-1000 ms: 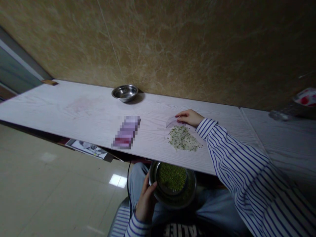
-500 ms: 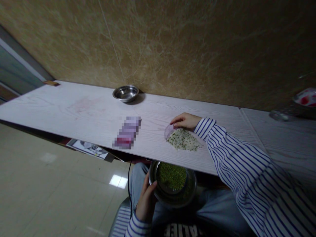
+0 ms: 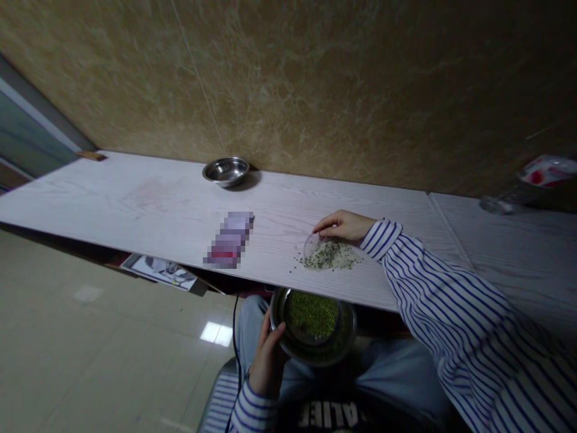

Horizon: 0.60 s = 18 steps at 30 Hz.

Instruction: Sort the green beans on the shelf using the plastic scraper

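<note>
My left hand (image 3: 268, 355) grips the rim of a metal bowl (image 3: 345, 337), thumb over the edge. Small green beans (image 3: 313, 314) lie inside, and the bowl is held over my lap under the table's front edge. On the table, my right hand (image 3: 345, 227) pinches a thin, clear curved plastic piece (image 3: 311, 243), whose full shape I cannot make out. Its edge touches the left side of a pile of white grains mixed with green beans (image 3: 333, 255). A few loose beans are scattered left of the pile.
An empty-looking metal bowl (image 3: 226, 172) stands by the wall. Left of the pile lies a blurred-out purple rectangular thing (image 3: 231, 239). At the far right a clear plastic bottle (image 3: 518, 189) lies on its side on the white table (image 3: 148, 228).
My right hand has brought the plastic piece from the pile's far edge to its left side and into it. The pile has shifted and spread. My left hand stays on the bowl.
</note>
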{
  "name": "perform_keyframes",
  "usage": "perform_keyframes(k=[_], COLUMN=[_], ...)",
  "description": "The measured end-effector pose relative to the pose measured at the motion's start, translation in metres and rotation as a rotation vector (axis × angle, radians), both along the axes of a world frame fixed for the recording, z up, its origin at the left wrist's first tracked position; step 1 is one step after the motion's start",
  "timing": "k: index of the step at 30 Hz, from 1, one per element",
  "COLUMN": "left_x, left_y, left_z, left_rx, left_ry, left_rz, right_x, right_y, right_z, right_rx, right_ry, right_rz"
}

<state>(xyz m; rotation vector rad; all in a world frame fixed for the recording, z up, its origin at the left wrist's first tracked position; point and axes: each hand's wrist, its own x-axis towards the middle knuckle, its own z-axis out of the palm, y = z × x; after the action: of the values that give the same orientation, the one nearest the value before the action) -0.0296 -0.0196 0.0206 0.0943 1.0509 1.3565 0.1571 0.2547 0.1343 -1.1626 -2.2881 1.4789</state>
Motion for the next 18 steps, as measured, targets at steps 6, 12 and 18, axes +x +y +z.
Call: perform_keyframes(k=[6,12,18], left_x=[0.004,0.006,0.009], left_y=[0.001,0.002,0.003], left_z=[0.007,0.006,0.008], left_rx=[0.016,0.02,0.033], left_ry=[0.005,0.04,0.043], left_rz=[-0.009,-0.009,-0.027], right_x=[0.013,0.025,0.035], right_y=[-0.015,-0.028,-0.046], right_z=[0.001,-0.002,-0.007], right_rx=[0.065,0.17,0.212], right_ry=[0.003,0.064,0.145], right_rz=[-0.01,-0.041,-0.173])
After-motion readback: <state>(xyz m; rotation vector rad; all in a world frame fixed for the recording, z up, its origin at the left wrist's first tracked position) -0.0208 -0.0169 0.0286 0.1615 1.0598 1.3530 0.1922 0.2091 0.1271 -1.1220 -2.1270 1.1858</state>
